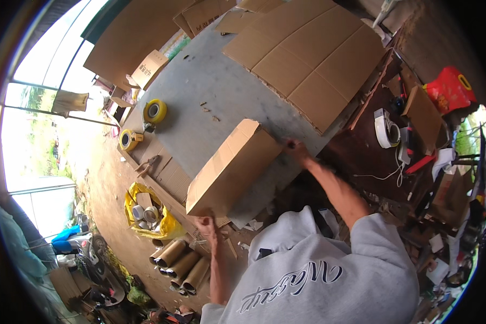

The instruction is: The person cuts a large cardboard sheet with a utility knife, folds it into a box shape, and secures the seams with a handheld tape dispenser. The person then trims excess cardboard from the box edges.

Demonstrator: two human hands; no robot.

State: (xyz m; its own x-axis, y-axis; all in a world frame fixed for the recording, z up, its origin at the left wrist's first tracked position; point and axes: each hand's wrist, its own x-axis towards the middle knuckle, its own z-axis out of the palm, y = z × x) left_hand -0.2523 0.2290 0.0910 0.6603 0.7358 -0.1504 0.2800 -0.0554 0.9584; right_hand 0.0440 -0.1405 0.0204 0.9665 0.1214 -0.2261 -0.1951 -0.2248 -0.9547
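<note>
A long closed cardboard box lies slantwise across the near edge of the grey table, a strip of tape running along its upper face. At its near left end my left hand has its fingers curled against the lower corner. My right hand is closed at the box's far right end, and its fingertips are partly hidden in shadow. The box sits between both hands. Beyond it on the grey tabletop lie a roll of yellow tape in a dispenser and several small brass-coloured pieces.
Flat cardboard sheets cover the table's far right. At the left edge are another tape roll and pliers. Below stand a yellow bag of tape rolls and several cardboard tubes. A white tape roll rests at right.
</note>
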